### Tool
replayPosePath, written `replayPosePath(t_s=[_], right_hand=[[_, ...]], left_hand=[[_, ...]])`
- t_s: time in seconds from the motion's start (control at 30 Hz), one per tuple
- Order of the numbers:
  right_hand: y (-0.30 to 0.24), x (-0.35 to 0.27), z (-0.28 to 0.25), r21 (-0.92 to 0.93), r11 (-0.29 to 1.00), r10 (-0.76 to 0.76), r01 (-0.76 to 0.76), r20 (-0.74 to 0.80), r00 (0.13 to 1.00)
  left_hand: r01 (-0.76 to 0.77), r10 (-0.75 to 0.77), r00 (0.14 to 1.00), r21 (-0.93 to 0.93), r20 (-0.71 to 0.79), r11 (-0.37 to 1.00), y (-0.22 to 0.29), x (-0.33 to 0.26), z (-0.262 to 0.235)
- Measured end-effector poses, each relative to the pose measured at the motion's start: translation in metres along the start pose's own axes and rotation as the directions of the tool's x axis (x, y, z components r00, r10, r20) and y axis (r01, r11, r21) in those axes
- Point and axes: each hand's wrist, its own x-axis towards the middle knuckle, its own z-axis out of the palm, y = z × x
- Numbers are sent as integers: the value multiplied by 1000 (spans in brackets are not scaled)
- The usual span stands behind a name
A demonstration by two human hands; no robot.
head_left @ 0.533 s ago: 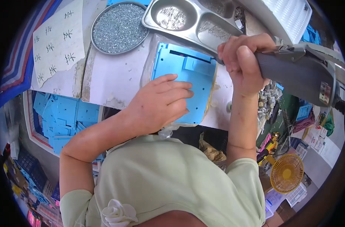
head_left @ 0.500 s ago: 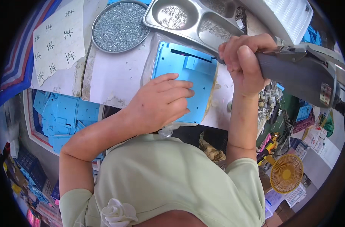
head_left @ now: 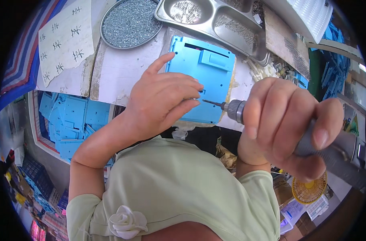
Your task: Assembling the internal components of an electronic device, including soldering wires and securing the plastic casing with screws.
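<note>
The blue plastic panel [head_left: 203, 82] lies flat on the white-topped bench [head_left: 110, 76], just in front of the person. The left hand [head_left: 161, 100] rests on the panel's left half, fingers drawn loosely together with the tips bunched near the middle of the panel; whether a screw is pinched there I cannot tell. The right hand [head_left: 289, 128] is wrapped tight around the grey body of an electric screwdriver [head_left: 311, 138], whose thin bit points left and ends just beside the left fingertips, close over the panel.

At the far edge sit a round metal dish of small screws [head_left: 128, 22] and, to its right, a compartmented steel tray [head_left: 215, 20] holding more of them. A paper sheet with tally marks [head_left: 64, 40] lies at the far left, and a heap of similar blue panels [head_left: 72, 120] sits below the bench on the left.

To do this well, I'd judge the bit wants to stand square to the panel before any drive — it looks tilted as it comes in. The left hand should hold the panel still while keeping fingertips clear of the bit, with pressure kept light, since a plastic boss strips easily.
</note>
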Motion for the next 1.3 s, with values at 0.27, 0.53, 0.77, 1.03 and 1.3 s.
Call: replayPosePath(t_s=[0.27,0.53,0.77,1.03,1.3], right_hand=[[16,10,11,-48,998,31,-30,7,1000],[41,48,-12,-145,984,-88,99,82,993],[97,72,-34,-119,989,-91,93,20,996],[103,75,-17,-306,952,-32,11,-64,997],[110,75,-18,-368,929,-16,-23,-101,995]], left_hand=[[-48,49,999,31,-22,998,-9,-3,-5],[123,-23,967,391,-252,912,-59,24,-49],[264,-108,952,587,-287,765,-109,17,-67],[231,-68,948,523,-312,820,-118,17,-63],[176,-91,960,317,-263,932,-84,13,-61]])
